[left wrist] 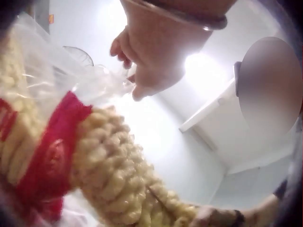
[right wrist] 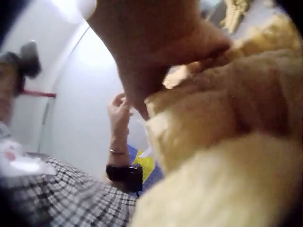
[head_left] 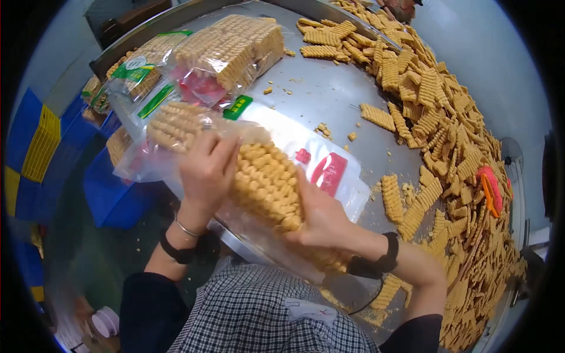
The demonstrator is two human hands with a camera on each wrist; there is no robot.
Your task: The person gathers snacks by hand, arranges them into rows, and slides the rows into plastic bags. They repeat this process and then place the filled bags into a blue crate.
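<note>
A block of stacked, ridged golden biscuits [head_left: 268, 182] lies between my two hands, its left end in the mouth of a clear plastic bag [head_left: 132, 167]. My left hand [head_left: 206, 170] pinches the bag's edge above the block; the left wrist view shows the thumb and fingers at the film [left wrist: 102, 80]. With my right hand [head_left: 323, 215] I grip the block's right end, thumb and fingers spread around it. Through the bag's left part more biscuits [head_left: 173, 126] show. The bag's red printed panel [left wrist: 52, 156] is seen in the left wrist view.
Flat empty bags with red print [head_left: 332, 170] lie on the metal table [head_left: 282, 76]. Filled biscuit bags [head_left: 229, 50] stand at the back left. A long heap of loose biscuits [head_left: 459, 176] lines the right side, with a pink-and-orange item [head_left: 490, 191] on it. Blue crates [head_left: 109, 191] stand left.
</note>
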